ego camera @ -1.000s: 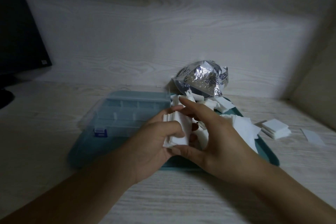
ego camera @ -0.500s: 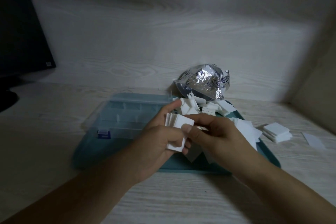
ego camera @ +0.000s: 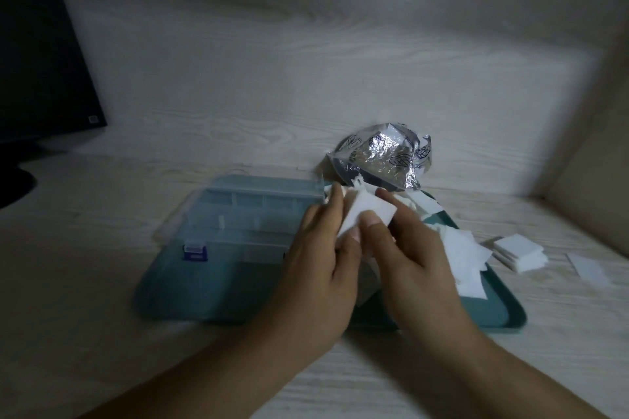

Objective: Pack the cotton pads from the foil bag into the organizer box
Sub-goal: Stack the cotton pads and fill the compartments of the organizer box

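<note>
Both hands meet over the teal tray (ego camera: 503, 316), clamped on one small stack of cotton pads (ego camera: 369, 211). The left hand (ego camera: 320, 269) curls round the stack from the left, its thumb pressed on the lower edge, and the right hand (ego camera: 418, 258) pinches the same stack from the right with its thumb on the top face. The stack is held in the air just beside the right end of the organizer box (ego camera: 248, 218).

The box sits on the left half of the tray. Its lid looks shut, with the blue latch (ego camera: 195, 250) at the front, and the compartments that show through the clear plastic look empty, though the blur makes that uncertain. By that reading, no pads are packed yet.

Plenty is left. The foil bag (ego camera: 381, 160) lies crumpled at the back of the tray with pads spilling from its mouth. A heap of loose pads (ego camera: 466, 258) lies on the right of the tray. A small pile (ego camera: 519, 250) and a single pad (ego camera: 587, 269) rest on the table (ego camera: 102, 299) beyond the tray's right edge
</note>
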